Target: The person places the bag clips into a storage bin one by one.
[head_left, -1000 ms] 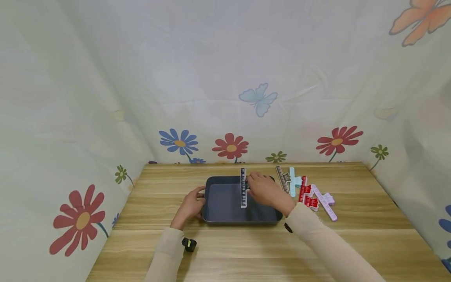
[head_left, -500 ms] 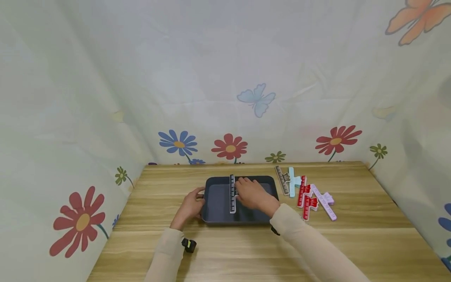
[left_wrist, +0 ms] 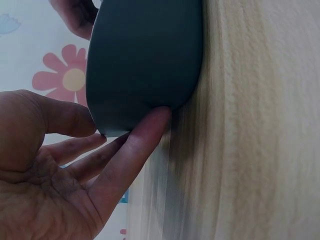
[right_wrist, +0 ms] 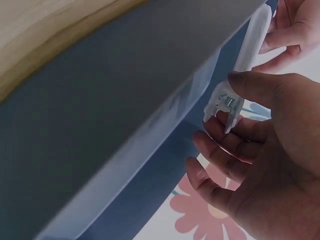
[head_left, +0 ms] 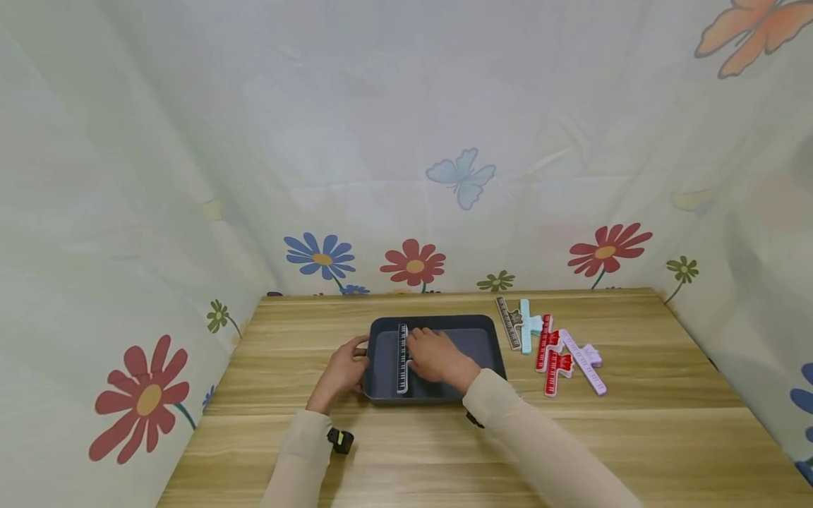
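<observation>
In the head view, a dark grey rectangular tray [head_left: 473, 347] lies on the table. My left hand [head_left: 345, 367] holds its left end; the left wrist view shows the thumb at the rim and fingers against the outer wall. My right hand [head_left: 438, 358] reaches over the tray and pinches a black clip [head_left: 402, 361] printed with piano keys. This clip stands lengthwise near the tray's left side, its long bar pointing away from me. From the right wrist view, the clip's pale edge [right_wrist: 252, 42] and spring [right_wrist: 229, 101] show between thumb and fingers.
Right of the tray lie more piano-print clips: a brown one [head_left: 508, 324], a light blue one [head_left: 526, 328], two red ones [head_left: 543, 346] and a lilac one [head_left: 583, 360]. A flower-printed cloth [head_left: 381, 176] hangs behind the wooden table [head_left: 406, 451].
My right hand has carried the black clip leftward and lower over the tray, from its middle to near its left side. The left hand has stayed on the tray's left end.
</observation>
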{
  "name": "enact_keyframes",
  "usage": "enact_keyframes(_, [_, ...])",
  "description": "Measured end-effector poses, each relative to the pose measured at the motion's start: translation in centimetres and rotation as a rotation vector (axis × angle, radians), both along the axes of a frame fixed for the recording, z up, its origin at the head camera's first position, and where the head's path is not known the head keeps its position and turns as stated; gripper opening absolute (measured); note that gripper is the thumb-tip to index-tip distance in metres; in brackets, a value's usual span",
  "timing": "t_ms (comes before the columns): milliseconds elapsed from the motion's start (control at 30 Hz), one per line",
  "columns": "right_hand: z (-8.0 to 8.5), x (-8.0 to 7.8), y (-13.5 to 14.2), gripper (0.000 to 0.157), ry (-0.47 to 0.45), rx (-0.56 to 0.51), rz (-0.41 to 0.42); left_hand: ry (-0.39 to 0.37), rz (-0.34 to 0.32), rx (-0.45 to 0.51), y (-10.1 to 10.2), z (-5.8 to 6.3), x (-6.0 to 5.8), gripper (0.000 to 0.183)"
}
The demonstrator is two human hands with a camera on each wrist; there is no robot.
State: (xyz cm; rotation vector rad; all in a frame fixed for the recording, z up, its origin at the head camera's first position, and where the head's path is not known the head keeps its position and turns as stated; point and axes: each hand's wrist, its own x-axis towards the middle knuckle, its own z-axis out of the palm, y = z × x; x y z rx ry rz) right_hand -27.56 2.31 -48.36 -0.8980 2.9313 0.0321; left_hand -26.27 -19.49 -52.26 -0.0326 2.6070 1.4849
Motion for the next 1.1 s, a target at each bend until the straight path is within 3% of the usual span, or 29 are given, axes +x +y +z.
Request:
enact_keyframes(433, [-0.2, -0.7, -3.2, 0.057, -0.089, 0.051, -0.042, -0.015, 0.009, 0.013, -0.1, -0.1, 0.0, 0.058])
enact_keyframes(1100, [-0.6, -0.9, -5.9, 0.052, -0.137, 0.14, -0.099, 0.003, -0.006, 0.003, 0.0, 0.2, 0.0, 0.056])
